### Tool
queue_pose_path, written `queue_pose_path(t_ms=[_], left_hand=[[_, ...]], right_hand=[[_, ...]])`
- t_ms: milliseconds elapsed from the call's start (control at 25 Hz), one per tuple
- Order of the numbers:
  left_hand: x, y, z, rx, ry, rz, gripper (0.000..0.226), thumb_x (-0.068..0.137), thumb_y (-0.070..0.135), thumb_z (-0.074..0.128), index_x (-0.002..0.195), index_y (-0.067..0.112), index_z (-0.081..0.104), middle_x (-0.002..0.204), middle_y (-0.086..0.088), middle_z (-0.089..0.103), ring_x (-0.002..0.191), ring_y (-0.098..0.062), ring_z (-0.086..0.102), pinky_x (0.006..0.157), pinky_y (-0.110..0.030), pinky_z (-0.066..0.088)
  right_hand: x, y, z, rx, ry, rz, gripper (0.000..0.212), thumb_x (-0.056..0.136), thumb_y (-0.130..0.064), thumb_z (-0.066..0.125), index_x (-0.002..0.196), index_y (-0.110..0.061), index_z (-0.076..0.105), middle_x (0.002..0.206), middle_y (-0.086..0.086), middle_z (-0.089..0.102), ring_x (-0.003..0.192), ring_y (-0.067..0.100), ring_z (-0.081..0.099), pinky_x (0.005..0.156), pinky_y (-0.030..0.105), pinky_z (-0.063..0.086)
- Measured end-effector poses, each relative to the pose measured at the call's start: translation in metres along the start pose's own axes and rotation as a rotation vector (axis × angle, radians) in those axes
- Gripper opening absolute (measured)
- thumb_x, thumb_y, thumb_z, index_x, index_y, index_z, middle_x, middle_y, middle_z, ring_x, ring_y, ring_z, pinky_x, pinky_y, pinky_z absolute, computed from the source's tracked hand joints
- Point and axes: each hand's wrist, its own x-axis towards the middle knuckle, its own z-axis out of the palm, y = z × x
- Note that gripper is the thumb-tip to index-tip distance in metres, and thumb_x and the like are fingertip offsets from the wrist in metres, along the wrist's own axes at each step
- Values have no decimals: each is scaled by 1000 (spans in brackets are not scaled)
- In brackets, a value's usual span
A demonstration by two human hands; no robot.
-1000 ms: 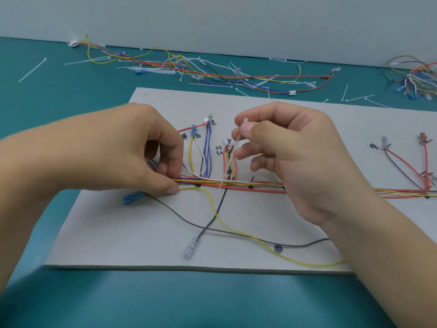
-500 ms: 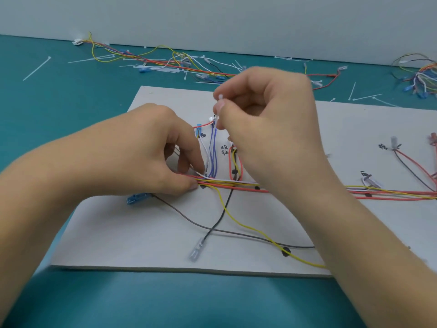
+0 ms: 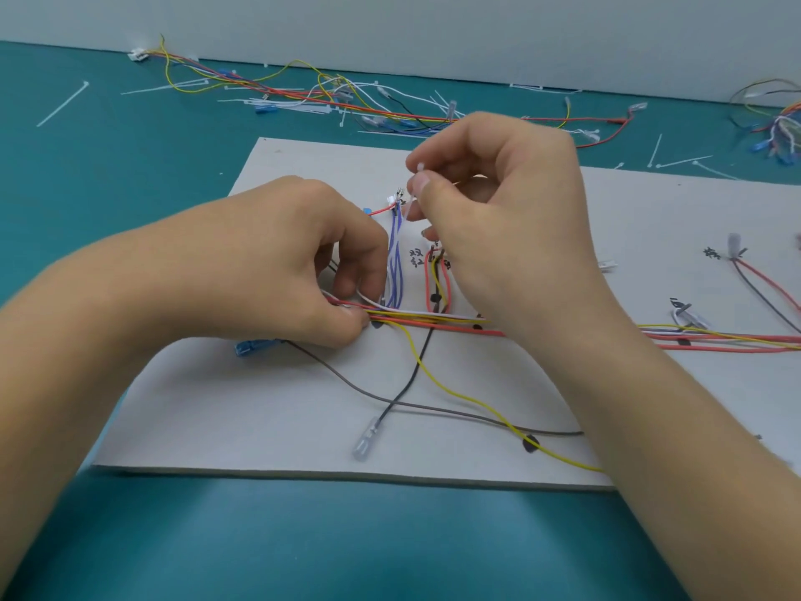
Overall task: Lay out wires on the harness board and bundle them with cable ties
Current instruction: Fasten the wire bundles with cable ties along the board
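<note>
Teal tabletop (image 3: 303, 540) nearest me, grey harness board (image 3: 260, 427) lying flat on it. On the board's near part I see a loose yellow wire (image 3: 455, 394), a brown wire (image 3: 346, 383) and a black wire ending in a clear terminal (image 3: 363, 442). Black handwritten marks (image 3: 417, 257) sit by the wire ends, not legible to me. Main wire bundle (image 3: 433, 319) runs left-right across the board, under both hands. Left hand (image 3: 277, 262) is curled, fingertips pressing the bundle down at its left end, a blue connector (image 3: 251, 347) just beside it. Right hand (image 3: 507, 210) is raised above the bundle, thumb and forefinger pinching a white cable tie (image 3: 415, 184). Far back on the table: spare wires (image 3: 346, 97) and loose cable ties (image 3: 63, 104) scattered near the wall (image 3: 433, 28).
</note>
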Motion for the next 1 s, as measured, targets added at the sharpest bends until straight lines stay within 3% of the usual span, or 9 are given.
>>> queue_pose_path(t_ms=[200, 320, 480, 640, 840, 1000], left_hand=[[-1, -1, -2, -6, 31, -12, 22, 62, 46, 72, 82, 37, 70, 79, 16, 66, 66, -15, 57, 61, -35, 54], [-1, -3, -4, -4, 38, -55, 35, 56, 60, 74, 86, 42, 71, 70, 6, 61, 63, -15, 57, 65, -43, 55], [-3, -2, -11, -21, -4, -136, 53, 46, 78, 80, 91, 51, 69, 68, 11, 63, 59, -10, 55, 55, -33, 47], [-3, -2, -11, -13, 2, -140, 41, 52, 68, 82, 88, 52, 71, 65, 11, 63, 56, -11, 54, 54, -34, 49], [-3, 0, -8, -31, 21, -67, 20, 64, 48, 86, 80, 47, 74, 56, 7, 58, 46, -10, 46, 46, -28, 39], [-2, 6, -3, -18, 38, 5, 16, 66, 22, 82, 73, 34, 73, 56, 20, 61, 47, -7, 51, 48, -15, 41]], right_hand=[[-4, 2, 3, -86, -95, -6, 15, 88, -5, 65, 87, -18, 73, 75, -8, 71, 75, 13, 73, 70, 36, 60], [-5, 1, 4, -59, -136, -15, 16, 89, -5, 64, 87, -19, 72, 76, -5, 71, 76, 16, 74, 70, 40, 60], [-4, 1, 3, -9, -87, -24, 15, 88, -3, 64, 87, -16, 71, 75, -3, 71, 75, 19, 73, 72, 44, 60], [-4, 2, 3, 22, -72, -27, 15, 88, -1, 64, 87, -14, 71, 75, -2, 71, 74, 21, 73, 72, 45, 60], [-7, 3, 6, -7, -123, -44, 13, 89, -4, 64, 89, -15, 71, 75, -5, 69, 75, 19, 73, 73, 44, 59], [-6, 3, 5, -32, -146, -51, 14, 89, -2, 64, 90, -13, 72, 75, -4, 70, 71, 13, 71, 70, 37, 59]])
